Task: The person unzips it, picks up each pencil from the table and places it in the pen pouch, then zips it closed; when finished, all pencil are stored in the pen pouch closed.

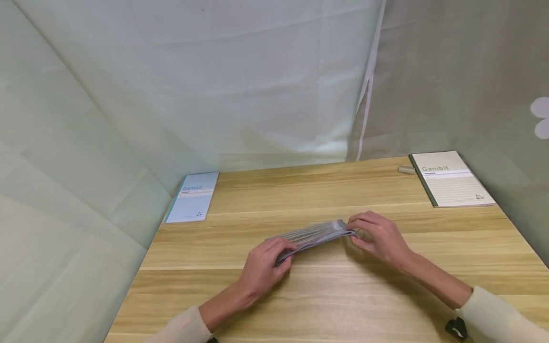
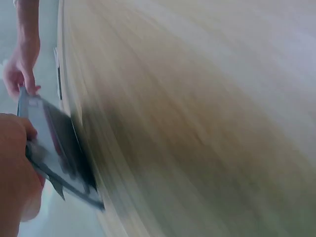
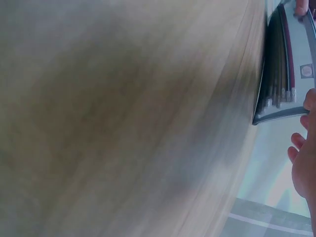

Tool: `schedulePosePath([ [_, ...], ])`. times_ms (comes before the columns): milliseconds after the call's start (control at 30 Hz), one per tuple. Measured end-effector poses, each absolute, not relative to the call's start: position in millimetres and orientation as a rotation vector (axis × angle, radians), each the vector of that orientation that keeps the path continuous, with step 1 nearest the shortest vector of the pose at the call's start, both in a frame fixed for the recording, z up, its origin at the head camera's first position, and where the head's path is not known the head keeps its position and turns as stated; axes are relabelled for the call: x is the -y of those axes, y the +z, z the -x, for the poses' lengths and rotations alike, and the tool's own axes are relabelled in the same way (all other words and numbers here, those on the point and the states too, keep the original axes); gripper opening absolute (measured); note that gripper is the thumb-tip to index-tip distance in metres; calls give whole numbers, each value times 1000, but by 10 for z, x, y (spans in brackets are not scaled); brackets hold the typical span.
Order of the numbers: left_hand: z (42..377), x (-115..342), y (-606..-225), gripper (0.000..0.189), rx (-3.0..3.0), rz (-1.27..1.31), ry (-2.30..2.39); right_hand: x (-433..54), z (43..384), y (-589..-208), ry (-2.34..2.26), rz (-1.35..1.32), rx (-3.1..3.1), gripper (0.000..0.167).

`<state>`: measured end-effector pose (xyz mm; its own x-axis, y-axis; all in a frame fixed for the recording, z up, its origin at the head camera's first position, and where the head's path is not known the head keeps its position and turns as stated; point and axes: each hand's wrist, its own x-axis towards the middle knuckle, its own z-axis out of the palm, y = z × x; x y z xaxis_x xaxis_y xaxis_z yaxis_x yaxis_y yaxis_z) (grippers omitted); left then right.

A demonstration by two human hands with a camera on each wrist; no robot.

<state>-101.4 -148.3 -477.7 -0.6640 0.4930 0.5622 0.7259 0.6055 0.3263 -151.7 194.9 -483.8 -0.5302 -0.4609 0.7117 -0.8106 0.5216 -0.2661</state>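
Note:
A flat grey pouch (image 1: 315, 234) with a see-through face is raised at a slant over the wooden table. Thin, pencil-like sticks (image 3: 276, 74) lie side by side within it, seen in the right wrist view. My left hand (image 1: 262, 266) grips its near left end, thumb below and fingers on top. At the far right end, my right hand (image 1: 379, 237) pinches the corner between thumb and fingers. The left wrist view shows the pouch (image 2: 52, 131) edge-on, with its lower edge close to the tabletop.
A pale blue notebook (image 1: 193, 197) lies at the table's back left. The back right holds a white notebook with a dark spine (image 1: 452, 181), beside a small grey piece (image 1: 406, 170). Hanging cloth (image 1: 279, 95) walls off the rear and sides of the table (image 1: 193, 295).

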Motion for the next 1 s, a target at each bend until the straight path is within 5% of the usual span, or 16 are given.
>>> schedulePosePath([
  [200,1069,1667,-4759,25,2348,1068,-772,-1969,1450,-4842,1014,-1095,2148,15],
  [300,1084,1735,-4742,26,2340,1078,-785,-1978,1409,-4823,1123,-1085,2160,36],
  [433,1123,1820,-4741,28,2316,1091,-767,-1997,1356,-4800,1224,-1079,2165,15],
  [533,1169,1902,-4755,31,2275,1124,-730,-2002,1325,-4807,1274,-1060,2155,36],
  [1000,1327,2156,-4754,45,2244,1212,-841,-1968,1215,-4791,1503,-961,2103,43],
])
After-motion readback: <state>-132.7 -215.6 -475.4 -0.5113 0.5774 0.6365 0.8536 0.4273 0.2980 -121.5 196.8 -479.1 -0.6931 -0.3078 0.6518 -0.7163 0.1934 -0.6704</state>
